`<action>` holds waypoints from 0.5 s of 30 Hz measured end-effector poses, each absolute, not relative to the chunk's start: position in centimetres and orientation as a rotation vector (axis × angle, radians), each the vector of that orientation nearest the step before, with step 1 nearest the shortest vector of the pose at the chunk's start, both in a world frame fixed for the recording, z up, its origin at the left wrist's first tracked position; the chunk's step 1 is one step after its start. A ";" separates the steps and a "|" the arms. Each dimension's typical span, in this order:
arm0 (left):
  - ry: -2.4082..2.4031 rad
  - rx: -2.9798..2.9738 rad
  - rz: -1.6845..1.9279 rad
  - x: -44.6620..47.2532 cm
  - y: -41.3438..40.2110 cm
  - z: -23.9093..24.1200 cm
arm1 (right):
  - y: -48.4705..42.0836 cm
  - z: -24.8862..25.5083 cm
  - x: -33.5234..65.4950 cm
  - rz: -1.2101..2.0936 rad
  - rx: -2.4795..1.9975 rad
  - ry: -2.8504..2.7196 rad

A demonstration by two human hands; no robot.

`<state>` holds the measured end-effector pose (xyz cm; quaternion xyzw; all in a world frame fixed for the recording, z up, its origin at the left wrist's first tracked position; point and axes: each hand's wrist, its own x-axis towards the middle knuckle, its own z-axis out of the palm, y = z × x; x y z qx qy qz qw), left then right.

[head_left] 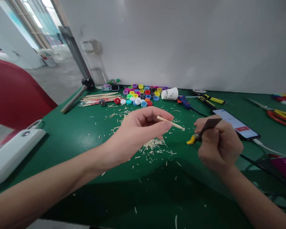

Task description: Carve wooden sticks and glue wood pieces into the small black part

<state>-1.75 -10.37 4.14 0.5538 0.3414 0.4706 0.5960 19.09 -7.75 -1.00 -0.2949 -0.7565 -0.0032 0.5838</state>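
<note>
My left hand (139,130) pinches a thin wooden stick (171,123) between thumb and fingers, its sharpened tip pointing right. My right hand (216,143) is closed round a utility knife (200,133) with a yellow end and dark blade, held just right of the stick's tip. Both hands hover above a green table (85,133). A pile of pale wood shavings (154,146) lies on the cloth under them.
At the back lie several coloured bottle caps (143,93), a bundle of sticks (100,97), a hammer (77,95), a tipped paper cup (170,93), a glue gun (184,102), a phone (235,124) and scissors (276,114). A white device (11,149) sits at left.
</note>
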 end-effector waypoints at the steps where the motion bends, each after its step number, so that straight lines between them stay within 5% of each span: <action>1: 0.785 1.284 1.088 -1.8 -10.3 4.2 | -7.7 -0.9 19.2 -0.045 -0.682 -1.806; 7: 0.760 1.306 1.018 -2.1 -10.2 4.7 | -7.6 -0.5 19.6 -0.418 -0.545 -2.012; 15: 0.770 1.440 0.905 -2.9 -9.4 5.0 | -7.3 -0.7 19.9 -0.364 -0.563 -1.977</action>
